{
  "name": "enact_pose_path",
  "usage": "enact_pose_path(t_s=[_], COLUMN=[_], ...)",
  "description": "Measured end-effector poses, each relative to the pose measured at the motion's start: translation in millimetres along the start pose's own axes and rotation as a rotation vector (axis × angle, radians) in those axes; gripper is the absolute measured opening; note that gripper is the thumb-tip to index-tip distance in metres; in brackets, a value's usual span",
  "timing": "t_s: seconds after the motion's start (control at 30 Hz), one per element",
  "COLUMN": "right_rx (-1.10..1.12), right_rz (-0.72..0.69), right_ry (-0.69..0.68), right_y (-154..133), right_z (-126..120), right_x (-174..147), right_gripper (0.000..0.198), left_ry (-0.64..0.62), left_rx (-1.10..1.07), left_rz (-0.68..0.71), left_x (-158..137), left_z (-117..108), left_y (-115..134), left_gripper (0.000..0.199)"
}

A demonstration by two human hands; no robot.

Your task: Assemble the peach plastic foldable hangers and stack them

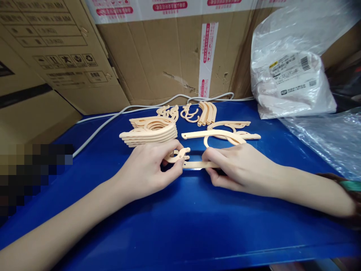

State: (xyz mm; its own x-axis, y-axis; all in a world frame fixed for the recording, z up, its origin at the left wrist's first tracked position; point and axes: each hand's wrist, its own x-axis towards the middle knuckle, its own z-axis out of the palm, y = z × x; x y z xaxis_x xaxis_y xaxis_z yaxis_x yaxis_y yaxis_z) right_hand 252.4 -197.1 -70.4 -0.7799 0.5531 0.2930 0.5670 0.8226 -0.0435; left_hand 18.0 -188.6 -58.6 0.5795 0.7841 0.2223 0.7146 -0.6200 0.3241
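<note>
My left hand (158,165) is closed on a small cream plastic hook piece (180,154), pinched between thumb and fingers. In my right hand (234,165) is a cream plastic hanger arm (194,165), its flat holed end pointing left, close to the hook piece. Whether the two pieces touch I cannot tell. Behind my left hand lies a stack of cream hanger parts (149,136). Just beyond my right hand are loose curved hanger arms (214,133). Farther back are small hook pieces (188,113) and a bundle of curved arms (208,113).
The blue table (180,226) runs to a front edge near me. Cardboard boxes (158,56) stand along the back and left. A white cable (104,128) crosses the back left. At the right are a labelled white plastic bag (290,82) and clear plastic wrap (324,139).
</note>
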Motion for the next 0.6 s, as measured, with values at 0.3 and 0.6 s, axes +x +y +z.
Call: enact_pose_path(t_s=[0.3, 0.6], right_rx=[-0.104, -0.047], right_rz=[0.123, 0.022], right_ry=[0.047, -0.014], right_y=[-0.4, 0.3], right_z=[2.0, 5.3], right_x=[-1.5, -0.1], right_gripper=[0.032, 0.03], left_ry=[0.022, -0.012], left_rx=[-0.048, -0.103], left_rz=[0.035, 0.04], left_x=[1.4, -0.2], left_z=[-0.5, -1.5], left_y=[-2.0, -4.5], left_gripper=[0.009, 0.022])
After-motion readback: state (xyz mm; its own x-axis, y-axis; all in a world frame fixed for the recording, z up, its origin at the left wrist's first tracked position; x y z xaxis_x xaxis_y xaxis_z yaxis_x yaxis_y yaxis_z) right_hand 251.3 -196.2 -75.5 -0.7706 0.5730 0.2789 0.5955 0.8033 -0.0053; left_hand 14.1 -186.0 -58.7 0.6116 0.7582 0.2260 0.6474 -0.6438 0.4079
